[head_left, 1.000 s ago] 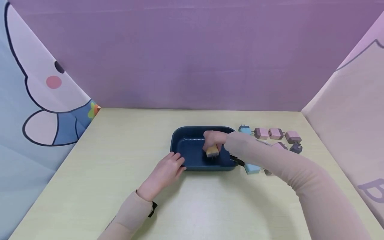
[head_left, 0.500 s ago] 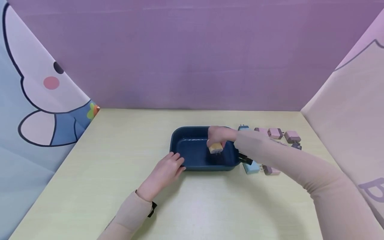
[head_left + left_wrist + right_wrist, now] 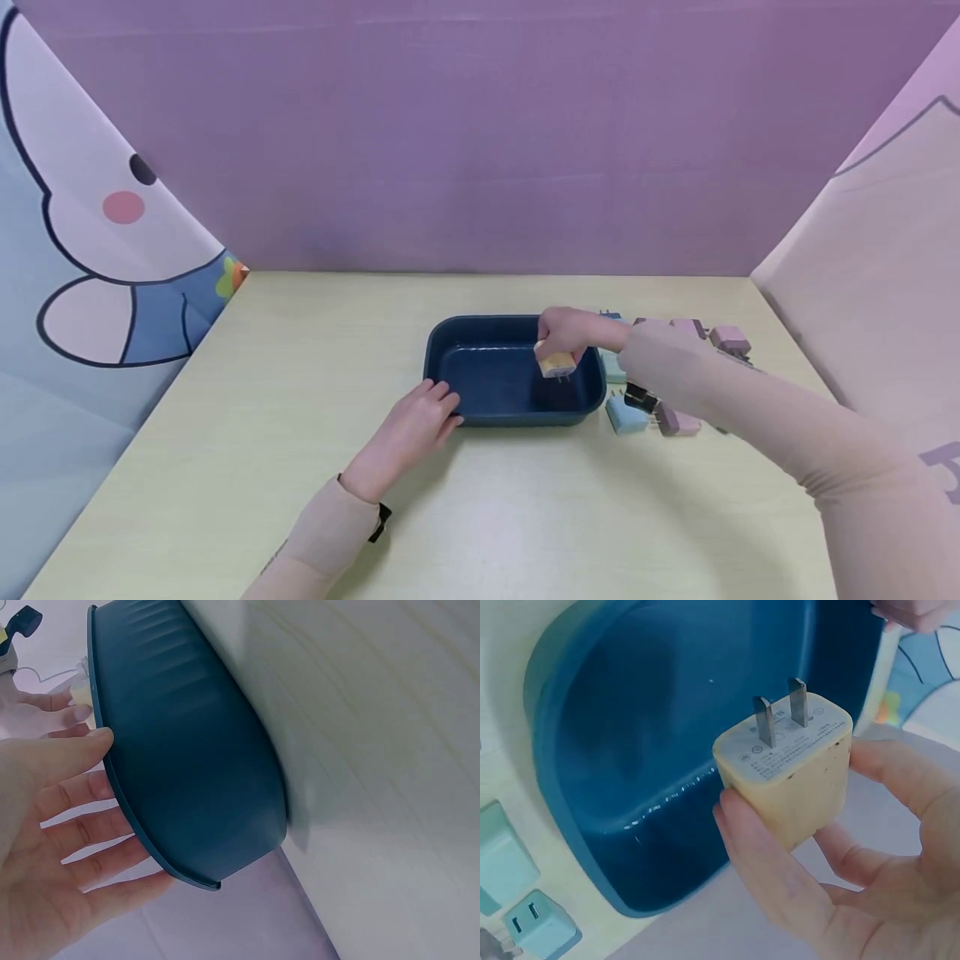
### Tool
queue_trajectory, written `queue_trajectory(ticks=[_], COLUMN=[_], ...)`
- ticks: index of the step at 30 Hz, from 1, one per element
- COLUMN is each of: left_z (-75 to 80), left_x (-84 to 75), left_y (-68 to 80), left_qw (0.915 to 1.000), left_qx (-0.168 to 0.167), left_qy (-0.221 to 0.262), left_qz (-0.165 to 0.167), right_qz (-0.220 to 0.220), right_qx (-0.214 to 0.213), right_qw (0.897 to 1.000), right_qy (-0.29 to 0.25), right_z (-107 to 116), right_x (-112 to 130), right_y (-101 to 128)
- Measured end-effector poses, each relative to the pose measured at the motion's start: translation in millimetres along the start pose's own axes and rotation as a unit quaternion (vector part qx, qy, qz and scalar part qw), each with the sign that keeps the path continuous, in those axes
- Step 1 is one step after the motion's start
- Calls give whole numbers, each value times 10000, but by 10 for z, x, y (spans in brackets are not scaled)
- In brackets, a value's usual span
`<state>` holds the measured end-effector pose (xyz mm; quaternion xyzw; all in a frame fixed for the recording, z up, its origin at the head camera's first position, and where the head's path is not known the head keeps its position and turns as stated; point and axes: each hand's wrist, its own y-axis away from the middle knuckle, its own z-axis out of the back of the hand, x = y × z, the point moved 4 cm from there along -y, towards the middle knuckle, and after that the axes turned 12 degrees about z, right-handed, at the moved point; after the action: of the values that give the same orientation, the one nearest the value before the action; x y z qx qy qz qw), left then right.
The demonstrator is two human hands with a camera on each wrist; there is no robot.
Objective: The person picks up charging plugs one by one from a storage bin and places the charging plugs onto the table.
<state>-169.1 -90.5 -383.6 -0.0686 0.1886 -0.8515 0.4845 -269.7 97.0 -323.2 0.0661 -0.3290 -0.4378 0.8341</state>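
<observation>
A dark blue tray (image 3: 450,337) (image 3: 195,765) (image 3: 615,750) sits mid-table with nothing lying in it. My right hand (image 3: 570,333) (image 3: 840,855) holds a yellow plug charger (image 3: 556,363) (image 3: 791,769) above the tray's right end, its two prongs pointing down at the tray floor. My left hand (image 3: 420,425) (image 3: 52,840) rests against the tray's near left corner with straight fingers.
Several pink, light blue and dark chargers (image 3: 678,367) lie on the table right of the tray, partly hidden by my right arm; two light blue ones (image 3: 514,900) show in the right wrist view. Purple and cartoon-printed panels wall the table on three sides.
My right hand has carried the yellow charger from the tray's middle rightward and up to its right end. The left hand has stayed on the tray's corner.
</observation>
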Motion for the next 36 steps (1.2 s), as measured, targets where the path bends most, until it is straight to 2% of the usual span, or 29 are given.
queue_trajectory(ticks=[7, 20, 36], left_z=[17, 17, 23], left_x=[-15, -12, -7], left_y=[-9, -5, 10], left_qw=[10000, 9999, 9998], left_qx=[-7, 88, 97], left_qy=[18, 59, 157], left_qz=[-12, 81, 117], right_qz=[69, -77, -108], right_qx=[-345, -405, -752], right_qw=[9993, 9985, 9965], right_qy=[-131, -358, -345], right_z=[93, 145, 213], right_x=[-54, -324, -591], right_y=[158, 347, 646])
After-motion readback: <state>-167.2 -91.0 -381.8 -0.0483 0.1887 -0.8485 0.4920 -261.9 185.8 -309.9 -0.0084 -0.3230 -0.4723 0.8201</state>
